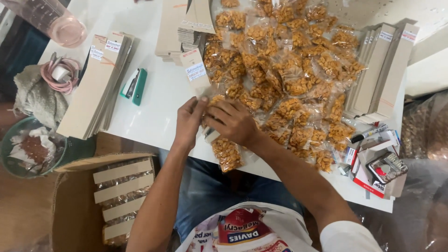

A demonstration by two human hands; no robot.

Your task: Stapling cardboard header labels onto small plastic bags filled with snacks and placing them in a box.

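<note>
My left hand [189, 122] and my right hand [233, 122] meet at the near edge of the white table [154, 116], both gripping a clear snack bag [226, 153] filled with orange-brown pieces that hangs over the edge. The right hand also covers a small stapler-like tool [211, 135], mostly hidden. A folded cardboard header card [195, 70] with a white label lies just beyond my hands. A large heap of similar filled bags [289, 70] spreads across the table past my right hand.
Stacks of flat cardboard cards lie at left [95, 84], back centre [179, 28] and right [380, 70]. A green stapler [135, 85] rests on the table. An open carton [112, 196] with finished bags stands lower left. Marker and staple boxes [373, 158] sit at right.
</note>
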